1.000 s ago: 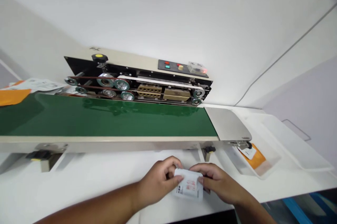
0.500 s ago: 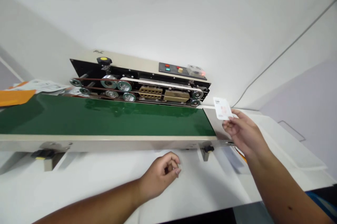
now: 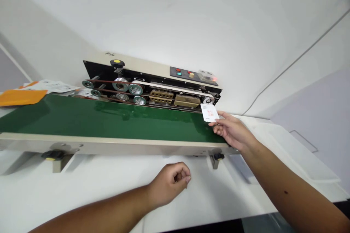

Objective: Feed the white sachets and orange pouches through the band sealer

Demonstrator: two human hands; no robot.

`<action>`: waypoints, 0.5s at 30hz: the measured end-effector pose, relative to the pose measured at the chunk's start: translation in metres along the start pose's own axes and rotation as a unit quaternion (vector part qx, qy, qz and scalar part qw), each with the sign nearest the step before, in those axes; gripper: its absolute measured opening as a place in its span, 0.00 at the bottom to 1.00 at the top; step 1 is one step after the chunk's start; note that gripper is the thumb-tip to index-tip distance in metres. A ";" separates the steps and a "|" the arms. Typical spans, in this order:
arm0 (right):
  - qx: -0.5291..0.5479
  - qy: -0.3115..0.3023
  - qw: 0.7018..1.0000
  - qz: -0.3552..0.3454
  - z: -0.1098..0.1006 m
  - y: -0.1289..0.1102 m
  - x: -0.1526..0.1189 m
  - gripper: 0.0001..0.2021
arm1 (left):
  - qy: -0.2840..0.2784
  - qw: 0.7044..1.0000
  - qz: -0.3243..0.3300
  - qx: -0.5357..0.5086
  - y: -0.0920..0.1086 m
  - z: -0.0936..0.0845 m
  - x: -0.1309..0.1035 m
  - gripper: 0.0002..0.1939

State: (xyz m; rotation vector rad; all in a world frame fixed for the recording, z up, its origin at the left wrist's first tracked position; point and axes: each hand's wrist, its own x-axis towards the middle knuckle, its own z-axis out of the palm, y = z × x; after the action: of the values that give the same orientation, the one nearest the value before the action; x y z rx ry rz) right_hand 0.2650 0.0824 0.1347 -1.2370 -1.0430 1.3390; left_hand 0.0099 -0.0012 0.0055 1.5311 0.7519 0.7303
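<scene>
At the right end of the belt (image 3: 109, 120), one right hand (image 3: 233, 131) pinched one white packet (image 3: 210, 112); before it, one left hand (image 3: 170, 183) was curled closed. Two knobs (image 3: 52, 155) sat below.

I can't read any words here. The small white packet (image 3: 209, 113), right of the middle, has big red marks and tiny black print at its top and bottom. The machine (image 3: 160, 75) has a dark scribble on its upper left part. The white bags (image 3: 58, 86) at the left have blurry print.
</scene>
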 end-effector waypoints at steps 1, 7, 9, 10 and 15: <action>0.001 -0.007 1.000 0.000 0.004 -0.001 0.000 0.20 | 0.001 1.000 0.001 0.001 0.000 0.000 0.000 0.08; 0.006 -0.023 1.000 -0.009 0.017 -0.003 0.001 0.19 | 0.004 1.000 -0.001 0.006 0.000 0.000 0.001 0.08; 0.014 0.016 0.999 -0.033 0.012 -0.002 -0.002 0.18 | 0.003 1.000 0.004 0.008 0.000 0.000 0.000 0.08; 0.021 0.041 0.998 -0.049 0.008 -0.002 -0.003 0.18 | 0.001 1.000 0.008 0.009 0.000 0.000 0.000 0.08; 0.045 0.098 0.992 -0.061 -0.012 0.003 -0.007 0.20 | -0.009 1.000 0.018 0.014 -0.002 0.000 -0.001 0.09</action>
State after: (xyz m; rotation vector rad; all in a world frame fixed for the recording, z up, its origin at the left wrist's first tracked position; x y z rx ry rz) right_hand 0.2764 0.0748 0.1309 -1.1921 -0.8963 1.1344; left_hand 0.0093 -0.0021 0.0036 1.5788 0.7255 0.7344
